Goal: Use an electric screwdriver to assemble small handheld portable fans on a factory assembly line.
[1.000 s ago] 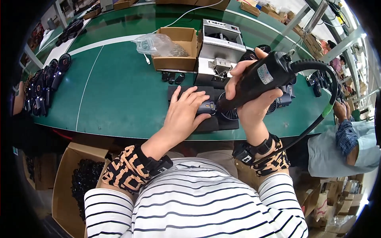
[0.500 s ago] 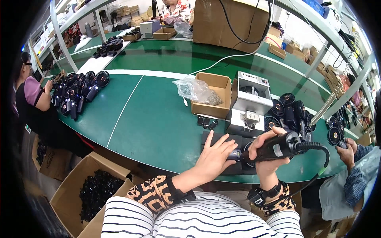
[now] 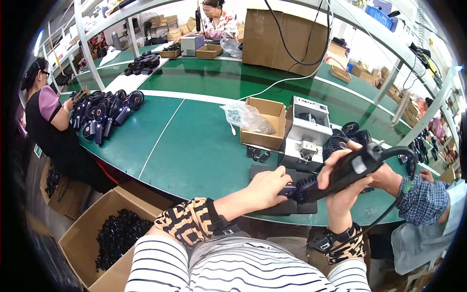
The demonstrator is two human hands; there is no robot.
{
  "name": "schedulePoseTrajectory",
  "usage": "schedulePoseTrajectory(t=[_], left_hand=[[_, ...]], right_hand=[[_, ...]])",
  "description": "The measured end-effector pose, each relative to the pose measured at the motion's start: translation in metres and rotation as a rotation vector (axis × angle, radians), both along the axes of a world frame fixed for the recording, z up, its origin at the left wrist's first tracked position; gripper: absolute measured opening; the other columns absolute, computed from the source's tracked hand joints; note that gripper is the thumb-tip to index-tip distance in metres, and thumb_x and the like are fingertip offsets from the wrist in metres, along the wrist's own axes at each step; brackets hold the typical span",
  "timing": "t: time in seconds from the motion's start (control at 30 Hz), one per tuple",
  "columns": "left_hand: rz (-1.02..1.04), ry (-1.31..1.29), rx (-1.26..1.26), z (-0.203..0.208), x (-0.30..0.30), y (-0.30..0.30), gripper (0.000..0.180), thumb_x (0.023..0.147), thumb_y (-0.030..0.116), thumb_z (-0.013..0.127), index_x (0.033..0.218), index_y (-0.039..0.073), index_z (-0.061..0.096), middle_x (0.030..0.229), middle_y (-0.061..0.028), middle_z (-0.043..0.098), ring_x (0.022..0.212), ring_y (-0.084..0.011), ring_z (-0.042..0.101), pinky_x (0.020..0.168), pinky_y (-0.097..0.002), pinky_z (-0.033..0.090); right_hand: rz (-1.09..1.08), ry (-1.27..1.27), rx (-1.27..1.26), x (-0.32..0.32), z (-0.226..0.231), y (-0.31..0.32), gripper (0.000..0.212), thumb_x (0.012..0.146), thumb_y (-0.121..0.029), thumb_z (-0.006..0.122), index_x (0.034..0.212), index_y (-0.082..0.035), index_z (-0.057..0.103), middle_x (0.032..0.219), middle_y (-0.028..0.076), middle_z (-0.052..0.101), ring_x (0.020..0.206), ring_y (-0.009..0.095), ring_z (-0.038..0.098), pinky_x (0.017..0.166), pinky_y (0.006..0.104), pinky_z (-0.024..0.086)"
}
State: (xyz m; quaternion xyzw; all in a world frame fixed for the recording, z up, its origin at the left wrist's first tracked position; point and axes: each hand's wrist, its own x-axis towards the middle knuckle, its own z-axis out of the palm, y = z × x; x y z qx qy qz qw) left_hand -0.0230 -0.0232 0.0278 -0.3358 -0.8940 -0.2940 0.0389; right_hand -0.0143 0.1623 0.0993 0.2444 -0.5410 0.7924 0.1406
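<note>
Handheld fan (image 3: 307, 181) is lying on a dark block (image 3: 307, 207) near the front edge of the green table (image 3: 194, 146), handle to the left and round head to the right. The left hand (image 3: 266, 189) has its fingers curled down over the handle, thumb on the near side, so it's gripping the fan. The right hand (image 3: 348, 192) is wrapped around a fat black power screwdriver (image 3: 345, 174) — solid grip, tool slanting down toward the fan with its cord trailing off to the right. Can't tell if the tip actually touches, it's too dark down there. Just behind the block sits a grey metal machine (image 3: 311, 129), with a few small black parts (image 3: 257, 154) to its left and an open cardboard box (image 3: 262, 141) with a clear plastic bag (image 3: 238, 116) hanging over its side. More fans are heaped right of the machine, and there's a big pile (image 3: 104, 114) over on the left, next to a co-worker in a black apron (image 3: 53, 126). On the right, another person's plaid sleeve (image 3: 423, 199) pokes in — that forearm passes behind the screwdriver.
</note>
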Motion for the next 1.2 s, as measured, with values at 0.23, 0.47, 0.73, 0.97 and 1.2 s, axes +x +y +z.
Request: schedulePoseTrajectory(t=[0.23,0.47,0.73,0.97,1.2], left_hand=[[0.316,-0.125,0.585,-0.009,0.012,-0.06,0.044,0.082,0.026,0.073,0.113,0.0,0.055,0.091,-0.0115,0.06,0.078,-0.0223,0.063,0.072,-0.0335,0.05],[0.406,-0.463,0.944,-0.018,-0.004,-0.1,0.024,0.088,0.021,0.068,0.1,0.003,0.056,0.077,-0.0009,0.058,0.061,-0.0074,0.057,0.054,-0.0228,0.046],[0.466,-0.41,0.914,-0.027,-0.012,-0.133,0.025,0.088,0.021,0.068,0.101,0.004,0.057,0.076,-0.0002,0.056,0.062,-0.0072,0.057,0.054,-0.023,0.047],[0.42,-0.445,0.928,-0.027,-0.004,-0.136,0.025,0.09,0.023,0.067,0.103,0.004,0.057,0.082,-0.0016,0.059,0.062,-0.0079,0.058,0.054,-0.0236,0.048],[0.318,-0.638,0.815,0.003,0.015,-0.081,0.033,0.088,0.018,0.069,0.115,0.005,0.055,0.085,-0.002,0.059,0.067,-0.0085,0.059,0.058,-0.0252,0.049]], right_hand=[[0.008,0.074,0.11,-0.004,0.004,0.042,0.085,0.085,-0.075,0.041,0.134,-0.006,0.036,0.099,0.01,0.051,0.057,0.016,0.055,0.049,0.0287,0.046],[0.005,0.024,0.097,-0.005,-0.001,0.012,0.083,0.082,-0.079,0.041,0.115,-0.003,0.047,0.068,0.009,0.053,0.053,0.015,0.052,0.051,0.025,0.044],[-0.118,0.027,-0.002,-0.007,-0.01,-0.007,0.085,0.086,-0.072,0.045,0.135,-0.003,0.034,0.091,0.008,0.053,0.049,0.01,0.049,0.042,0.0215,0.039],[-0.141,0.033,0.019,-0.009,-0.015,0.001,0.087,0.086,-0.072,0.045,0.138,-0.004,0.032,0.091,0.008,0.053,0.051,0.009,0.049,0.042,0.0208,0.038],[-0.169,0.073,0.082,-0.013,0.006,0.009,0.086,0.089,-0.071,0.042,0.141,-0.003,0.033,0.096,0.011,0.056,0.056,0.011,0.051,0.047,0.0226,0.041]])
